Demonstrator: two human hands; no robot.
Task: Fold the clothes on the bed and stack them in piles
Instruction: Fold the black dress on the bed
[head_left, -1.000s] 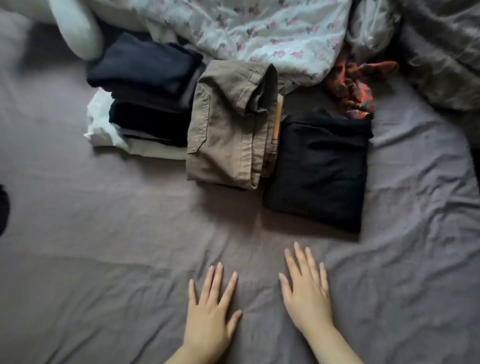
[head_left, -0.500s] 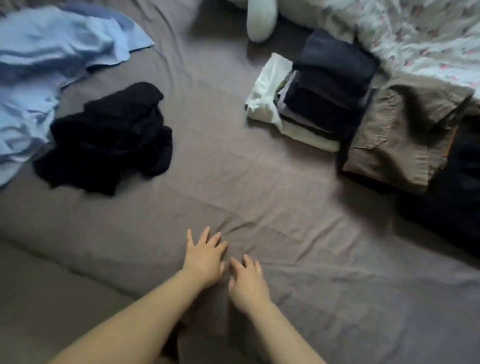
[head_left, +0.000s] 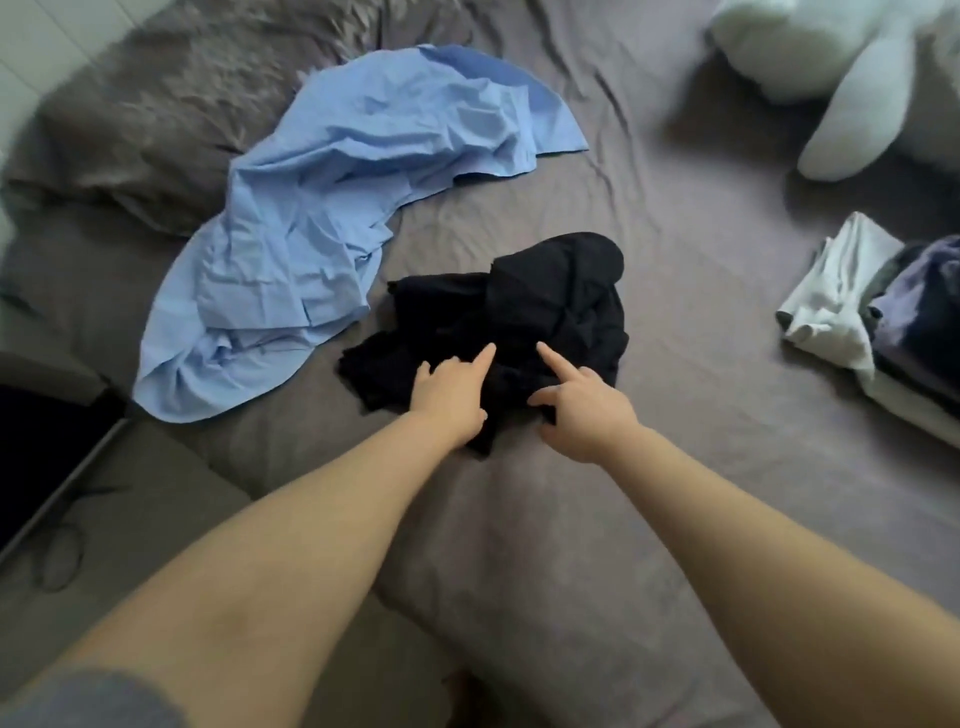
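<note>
A crumpled black garment (head_left: 524, 306) lies in the middle of the grey bed sheet (head_left: 675, 260). Both of my hands rest on its near edge. My left hand (head_left: 451, 397) and my right hand (head_left: 584, 410) each point an index finger forward, with the other fingers curled into the black cloth. Left of the black garment, a light blue shirt (head_left: 332, 223) is spread out and wrinkled. A pile of folded clothes (head_left: 862, 322), white below and dark on top, sits at the right edge.
A white plush toy (head_left: 831, 78) lies at the top right. A grey pillow (head_left: 156, 109) is at the top left. The bed's edge runs along the lower left, with the floor and a dark object (head_left: 47, 441) below it.
My view has swung left, away from the folded piles. Both hands have reached forward from the bare sheet onto the black garment and curled into its near edge.
</note>
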